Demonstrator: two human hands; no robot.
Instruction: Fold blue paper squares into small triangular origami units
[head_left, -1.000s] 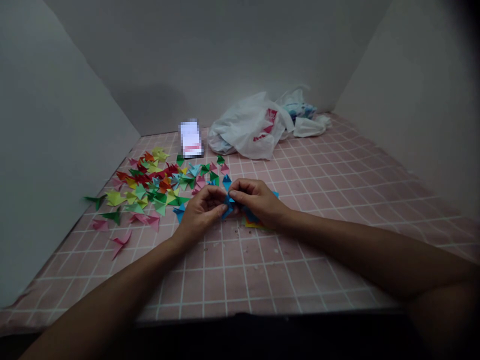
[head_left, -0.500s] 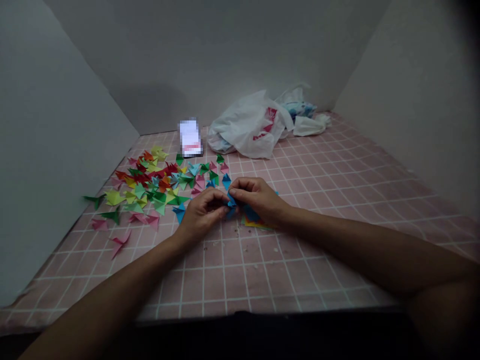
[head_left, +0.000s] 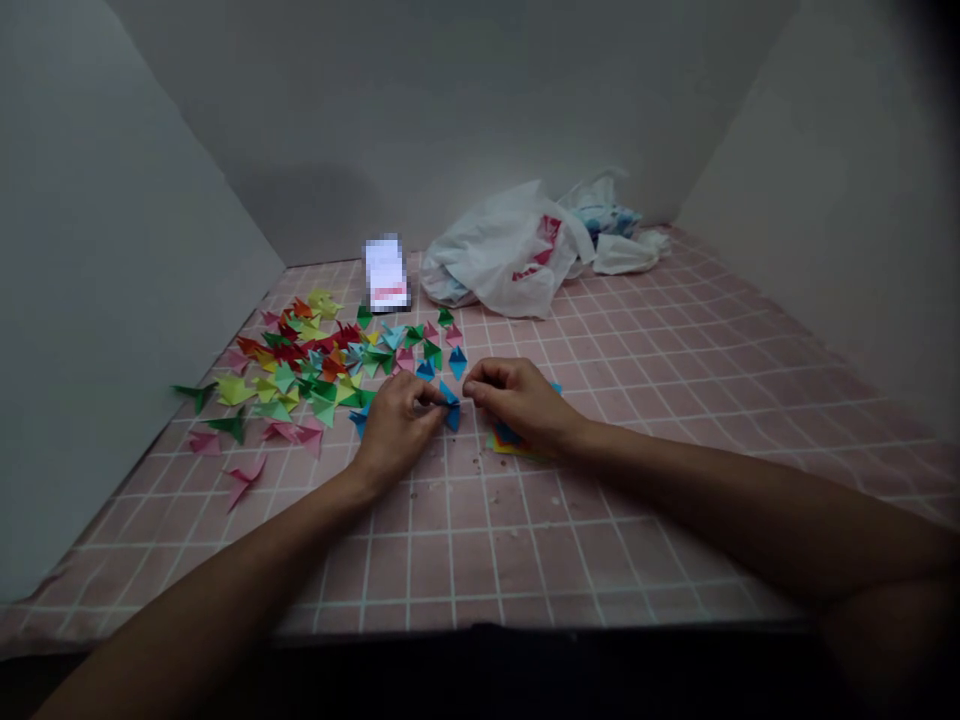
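Observation:
A small blue origami crane (head_left: 451, 408) is pinched between the thumb and fingers of my left hand (head_left: 401, 420), just above the tablecloth. My right hand (head_left: 517, 400) hovers close on the right, apart from the crane, its fingertips pressed together with nothing seen between them. Beneath my right hand lies a stack of coloured paper sheets (head_left: 511, 447), mostly covered by the hand. Just beyond my hands stands another blue folded paper piece (head_left: 457, 362). To the left spreads a pile of origami cranes (head_left: 300, 370) in red, yellow, green, pink and blue.
A phone (head_left: 387, 275) with a lit, blurred screen leans at the back. White plastic bags (head_left: 510, 250) lie beside it against the wall. A pink checked cloth (head_left: 675, 400) covers the table, with grey walls on three sides. One pink crane (head_left: 244, 480) lies apart at front left.
My right hand has let go of the blue crane and drawn slightly away to the right. My left hand keeps hold of it. The whole view has shifted a little.

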